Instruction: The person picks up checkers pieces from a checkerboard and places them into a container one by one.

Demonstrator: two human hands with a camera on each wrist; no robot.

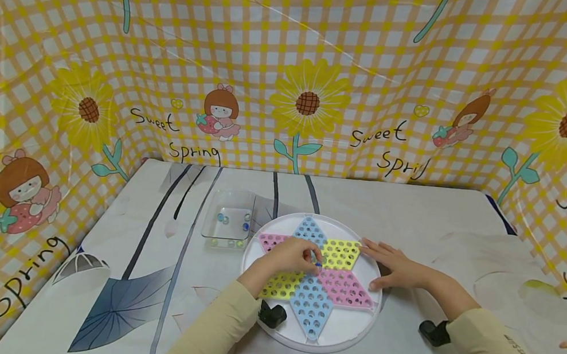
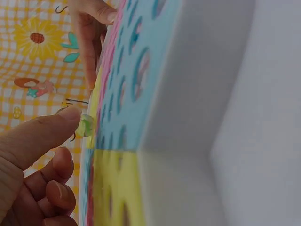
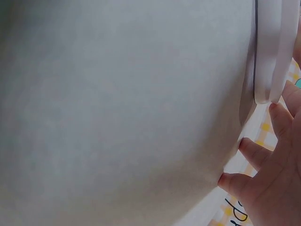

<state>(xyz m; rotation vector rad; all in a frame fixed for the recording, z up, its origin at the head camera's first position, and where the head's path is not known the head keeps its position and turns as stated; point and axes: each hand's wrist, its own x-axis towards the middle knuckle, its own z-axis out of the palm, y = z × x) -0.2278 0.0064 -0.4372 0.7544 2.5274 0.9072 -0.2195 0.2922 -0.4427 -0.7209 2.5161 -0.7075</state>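
A round white Chinese checkers board [image 1: 346, 333] lies on the table, its star printed in blue, pink and yellow and full of holes. My left hand [image 1: 292, 257] is above its middle, thumb and index finger together at a small glass marble. A blue marble [image 1: 318, 265] shows at these fingertips in the head view; a green-tinted marble [image 2: 85, 126] touches the thumb tip in the left wrist view. Which one is pinched, I cannot tell. At the board's right rim, my right hand [image 1: 400, 269] rests with fingers spread; the right wrist view shows fingertips [image 3: 277, 113] against the rim.
A clear plastic box [image 1: 225, 233] with several blue, green and yellowish marbles stands behind the board on the left. A checked cloth [image 1: 267, 37] hangs behind the table. A printed white cover [image 1: 140, 306] lies under everything.
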